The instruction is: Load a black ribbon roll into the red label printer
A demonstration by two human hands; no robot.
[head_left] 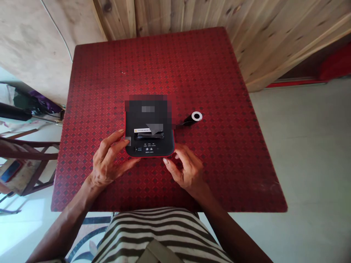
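A flat black device with a red rim (161, 118) lies on the table, its upper part pixelated. It looks like a small printer, with a slot across its face, a white label strip above the slot and small markings and buttons near the front edge. My left hand (108, 157) grips its front left corner, a fingertip on a grey tab at the side and the thumb along the front edge. Around the front right corner is my right hand (189, 166), thumb at the front and fingers curled against the side.
Right of the device is a small dark roll with a white ring-shaped end (196, 116). The table (219, 164) has a red patterned cover. Wooden boards (186, 16) rise behind it. A wooden chair (30, 171) stands at the left, a blue phone-like object (11, 171) on it.
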